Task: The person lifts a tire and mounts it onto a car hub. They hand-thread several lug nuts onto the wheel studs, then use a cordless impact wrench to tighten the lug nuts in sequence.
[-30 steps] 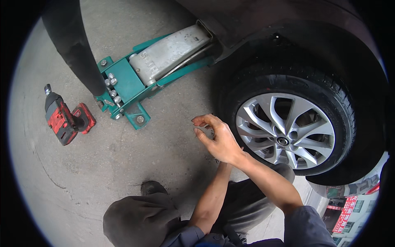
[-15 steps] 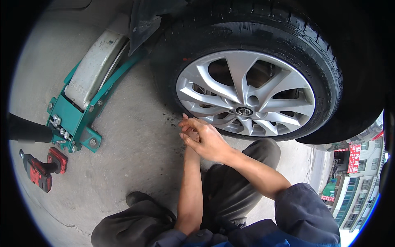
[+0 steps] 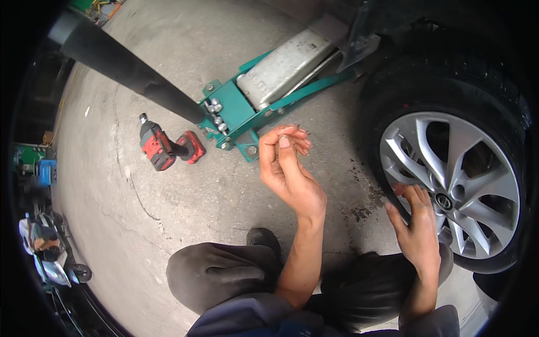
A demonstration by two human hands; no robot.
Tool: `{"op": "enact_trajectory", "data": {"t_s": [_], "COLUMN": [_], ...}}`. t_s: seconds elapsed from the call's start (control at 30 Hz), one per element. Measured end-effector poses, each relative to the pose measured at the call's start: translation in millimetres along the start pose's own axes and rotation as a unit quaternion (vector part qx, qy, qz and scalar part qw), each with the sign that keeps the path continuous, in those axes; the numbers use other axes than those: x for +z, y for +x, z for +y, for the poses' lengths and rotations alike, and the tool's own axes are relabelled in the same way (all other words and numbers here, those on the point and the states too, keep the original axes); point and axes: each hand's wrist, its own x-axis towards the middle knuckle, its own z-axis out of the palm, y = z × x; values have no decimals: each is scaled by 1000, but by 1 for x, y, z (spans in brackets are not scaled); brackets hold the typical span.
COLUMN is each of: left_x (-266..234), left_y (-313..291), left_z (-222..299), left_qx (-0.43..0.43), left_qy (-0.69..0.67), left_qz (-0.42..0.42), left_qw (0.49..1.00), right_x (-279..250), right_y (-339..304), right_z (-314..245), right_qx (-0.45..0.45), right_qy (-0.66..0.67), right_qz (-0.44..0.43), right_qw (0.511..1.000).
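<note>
My left hand (image 3: 293,171) is raised over the concrete floor in front of the green floor jack (image 3: 238,106). Its fingers are loosely curled and the thumb stands up in front of them; I see no object in it. Further right, my right hand (image 3: 418,227) reaches up beside the lower left part of the silver alloy wheel (image 3: 443,200), thumb and fingers apart and nothing visible between them. Whether its fingertips touch the wheel, I cannot tell. Several metal lug nuts (image 3: 218,121) lie on the jack near its handle.
A red and black cordless impact wrench (image 3: 160,146) lies on the floor left of the jack. The jack's thick black handle (image 3: 129,67) slants to the upper left. My bent knee (image 3: 219,272) is below. A scooter (image 3: 50,253) stands at the far left.
My view has swung left, so the wheel sits further right. My hands were together in front of the wheel; they have separated, the left toward the jack, the right staying by the wheel.
</note>
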Motion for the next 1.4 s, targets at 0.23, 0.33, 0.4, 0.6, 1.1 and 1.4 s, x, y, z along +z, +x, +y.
{"op": "enact_trajectory", "data": {"t_s": [0.23,0.33,0.4,0.6,1.1,1.4], "left_x": [14,-16,-73,-263,-341,-308], "left_y": [219,271,278,314,410,393], "left_z": [187,226,248,188,27,27], "left_qx": [274,281,227,-56,-351,-256], "left_qy": [-104,46,52,434,299,403], "left_qz": [53,107,-40,18,-48,-49], "left_qw": [955,953,972,899,886,878], "right_x": [11,20,15,22,47,48], "right_y": [5,7,11,-6,-26,-27], "right_z": [-16,-18,-15,-13,-30,-36], "right_qx": [-21,-44,-30,-67,24,17], "right_qy": [22,-30,-45,-20,53,40], "right_qz": [-133,-256,-304,-261,-256,-256], "right_qw": [991,965,951,963,965,966]}}
